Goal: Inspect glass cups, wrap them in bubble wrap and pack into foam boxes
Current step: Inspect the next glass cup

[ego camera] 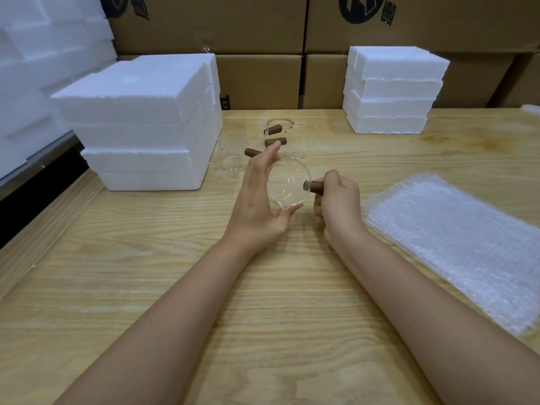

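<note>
I hold a clear glass cup [287, 182] above the wooden table, its mouth turned toward me. My right hand [337, 201] is closed around its brown wooden handle [315, 187]. My left hand [261, 197] cradles the cup's left side, fingertips on the rim at top and bottom. Behind it stand several more glass cups [233, 154] with brown handles. A stack of bubble wrap sheets [455, 244] lies to the right. White foam boxes are stacked at the left [146, 118] and at the back right [391, 89].
Cardboard cartons [257, 80] form a wall behind the table. More foam pieces [38, 54] pile up at the far left, beyond the table's left edge [43, 217]. Bare wood [263, 302] lies under my forearms.
</note>
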`<control>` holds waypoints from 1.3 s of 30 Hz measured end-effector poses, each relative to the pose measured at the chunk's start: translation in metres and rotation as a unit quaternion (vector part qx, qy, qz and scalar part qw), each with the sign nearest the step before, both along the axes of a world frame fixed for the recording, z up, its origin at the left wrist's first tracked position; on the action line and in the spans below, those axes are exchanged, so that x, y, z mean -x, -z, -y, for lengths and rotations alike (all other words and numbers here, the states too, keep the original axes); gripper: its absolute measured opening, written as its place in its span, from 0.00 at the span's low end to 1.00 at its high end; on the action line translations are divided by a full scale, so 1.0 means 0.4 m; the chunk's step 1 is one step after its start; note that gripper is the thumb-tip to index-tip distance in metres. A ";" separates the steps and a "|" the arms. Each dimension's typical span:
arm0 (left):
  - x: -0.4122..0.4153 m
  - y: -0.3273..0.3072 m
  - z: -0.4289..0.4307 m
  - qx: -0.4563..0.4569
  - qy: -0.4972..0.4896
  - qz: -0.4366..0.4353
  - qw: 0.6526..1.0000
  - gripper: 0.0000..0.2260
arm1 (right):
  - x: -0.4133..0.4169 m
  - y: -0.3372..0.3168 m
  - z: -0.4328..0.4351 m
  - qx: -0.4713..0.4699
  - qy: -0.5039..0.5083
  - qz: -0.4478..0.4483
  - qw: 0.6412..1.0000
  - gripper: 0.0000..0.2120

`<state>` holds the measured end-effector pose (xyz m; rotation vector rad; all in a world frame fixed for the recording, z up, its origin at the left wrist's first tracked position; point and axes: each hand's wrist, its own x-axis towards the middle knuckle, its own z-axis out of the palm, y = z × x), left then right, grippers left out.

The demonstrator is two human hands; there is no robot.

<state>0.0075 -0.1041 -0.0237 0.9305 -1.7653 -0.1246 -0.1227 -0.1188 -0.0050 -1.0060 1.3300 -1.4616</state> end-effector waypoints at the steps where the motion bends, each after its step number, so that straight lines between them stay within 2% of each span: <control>1: -0.001 -0.001 0.000 -0.012 0.000 -0.011 1.000 0.42 | 0.000 0.001 -0.001 0.020 0.003 -0.015 1.000 0.22; 7: -0.004 -0.002 0.001 -0.118 -0.008 -0.101 0.988 0.42 | 0.002 0.001 -0.010 0.139 0.027 -0.081 0.987 0.18; 11: -0.001 -0.005 0.000 -0.155 0.004 -0.154 0.976 0.35 | 0.000 0.002 -0.019 0.203 0.015 -0.096 0.974 0.14; 14: 0.000 -0.011 -0.005 -0.198 0.017 -0.196 0.960 0.31 | 0.000 0.005 -0.019 0.204 -0.010 -0.079 0.976 0.10; 19: -0.003 -0.021 -0.002 -0.246 0.021 -0.247 0.937 0.30 | 0.002 0.006 -0.017 0.200 -0.045 -0.040 0.978 0.08; 24: -0.006 -0.018 0.003 -0.239 0.006 -0.226 0.944 0.29 | 0.002 0.010 -0.013 0.159 -0.064 -0.014 0.985 0.09; 30: -0.009 -0.016 0.001 -0.163 -0.018 -0.148 0.975 0.31 | 0.002 0.019 0.001 0.064 -0.054 -0.028 0.996 0.12; 39: -0.007 -0.011 -0.005 -0.085 -0.011 -0.058 0.995 0.34 | 0.005 0.022 0.009 0.055 -0.031 0.001 0.998 0.13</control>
